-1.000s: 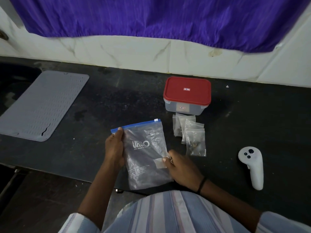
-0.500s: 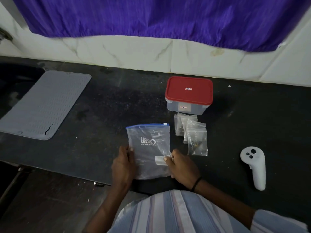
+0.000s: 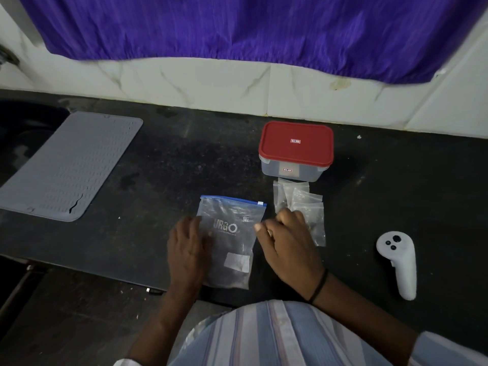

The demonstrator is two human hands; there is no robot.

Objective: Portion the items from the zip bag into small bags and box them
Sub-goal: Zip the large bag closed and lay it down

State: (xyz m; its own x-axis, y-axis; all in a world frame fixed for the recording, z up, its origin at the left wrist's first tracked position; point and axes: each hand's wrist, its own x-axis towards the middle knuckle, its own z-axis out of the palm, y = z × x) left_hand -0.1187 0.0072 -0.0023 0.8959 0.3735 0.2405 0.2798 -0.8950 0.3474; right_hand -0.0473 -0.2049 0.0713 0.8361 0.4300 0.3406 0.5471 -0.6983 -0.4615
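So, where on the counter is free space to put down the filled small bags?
Bare counter lies between the grey mat and the zip bag, and between the red-lidded box and the white controller. It is crowded around the small bags by the right hand.

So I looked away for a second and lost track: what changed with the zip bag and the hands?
The zip bag was held up; it now lies flat on the counter. The left hand rests open on its left edge. The right hand let go and moved right, fingers curled over the small bags. The red-lidded box, mat and controller stayed put.
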